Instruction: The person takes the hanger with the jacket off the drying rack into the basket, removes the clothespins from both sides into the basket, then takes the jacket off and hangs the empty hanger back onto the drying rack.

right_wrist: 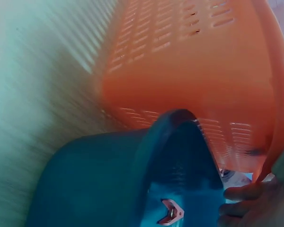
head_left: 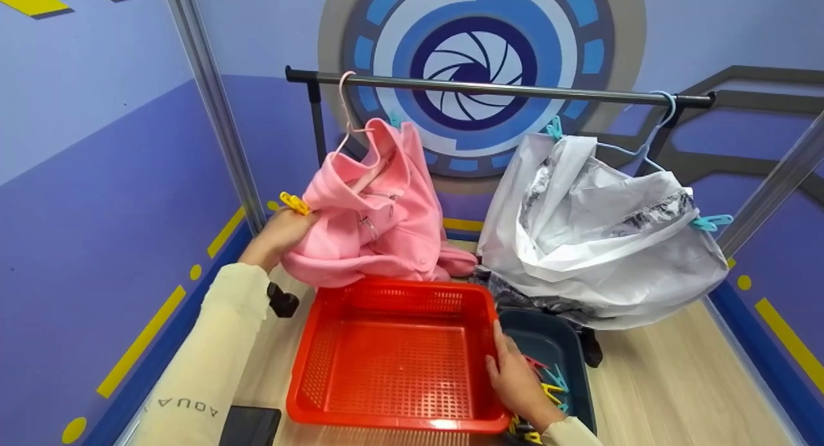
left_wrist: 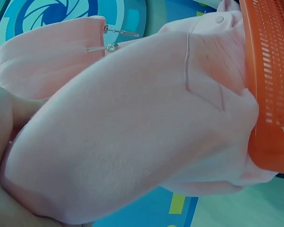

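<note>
A pink zip-up garment [head_left: 386, 221] hangs from a pink hanger [head_left: 345, 105] on the rail. My left hand [head_left: 286, 233] grips its left side just below a yellow clothespin [head_left: 295, 203]; in the left wrist view, my fingers curl round a fold of the pink cloth [left_wrist: 113, 127]. Below the garment stands a red basket [head_left: 399, 369], with nothing in it. My right hand [head_left: 518, 378] holds the basket's right rim; in the right wrist view, the hand [right_wrist: 255, 203] is at the orange-looking rim, with fingers over the dark bin [right_wrist: 94, 175].
A white garment [head_left: 599, 240] with teal clothespins [head_left: 711, 223] hangs at right on a blue hanger [head_left: 653, 134]. The metal rail [head_left: 489, 87] spans the back. A dark bin [head_left: 582, 381] beside the basket holds several coloured clothespins [head_left: 552, 392]. A black flat object [head_left: 251, 427] lies front left.
</note>
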Tool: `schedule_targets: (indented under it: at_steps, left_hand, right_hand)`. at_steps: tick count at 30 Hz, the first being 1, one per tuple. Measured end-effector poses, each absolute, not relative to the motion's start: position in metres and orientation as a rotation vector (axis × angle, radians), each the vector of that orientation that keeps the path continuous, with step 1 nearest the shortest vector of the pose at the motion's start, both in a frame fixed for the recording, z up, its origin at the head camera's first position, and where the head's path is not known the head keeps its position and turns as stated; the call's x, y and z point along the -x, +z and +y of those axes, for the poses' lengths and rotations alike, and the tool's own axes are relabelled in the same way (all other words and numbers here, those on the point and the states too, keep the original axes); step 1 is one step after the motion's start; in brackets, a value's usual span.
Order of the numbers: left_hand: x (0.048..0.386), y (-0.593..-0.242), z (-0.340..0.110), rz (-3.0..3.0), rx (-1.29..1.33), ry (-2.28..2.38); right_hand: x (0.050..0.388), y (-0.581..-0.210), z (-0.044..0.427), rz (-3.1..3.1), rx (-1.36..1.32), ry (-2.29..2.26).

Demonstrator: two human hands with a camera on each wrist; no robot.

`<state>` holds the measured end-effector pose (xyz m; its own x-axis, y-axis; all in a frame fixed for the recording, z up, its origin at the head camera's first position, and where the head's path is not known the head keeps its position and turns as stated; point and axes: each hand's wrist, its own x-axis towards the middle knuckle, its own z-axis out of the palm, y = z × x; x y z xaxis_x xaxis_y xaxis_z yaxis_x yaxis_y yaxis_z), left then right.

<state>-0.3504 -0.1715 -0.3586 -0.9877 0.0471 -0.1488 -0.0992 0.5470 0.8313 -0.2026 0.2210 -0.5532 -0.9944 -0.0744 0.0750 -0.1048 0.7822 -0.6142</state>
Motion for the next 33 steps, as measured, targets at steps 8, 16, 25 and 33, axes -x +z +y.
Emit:
schedule_targets:
  at_steps: [8, 16, 25, 33]
  left_hand:
    - [0.349, -0.356, -0.170, 2.669, 0.053, 1.417]
    - [0.349, -0.352, -0.168, 2.719, 0.026, 1.431]
    - [0.348, -0.352, -0.166, 2.866, -0.004, 1.535]
    - [0.339, -0.353, -0.159, 2.954, -0.071, 1.522]
  right_hand:
    - [0.202, -0.554, 0.221, -2.937, -0.065, 0.949]
    - [0.201, -0.557, 0.222, -2.913, -0.045, 0.938]
    - [0.198, -0.559, 0.221, -2.870, -0.058, 0.871]
    - [0.197, -0.558, 0.221, -2.893, -0.012, 0.827]
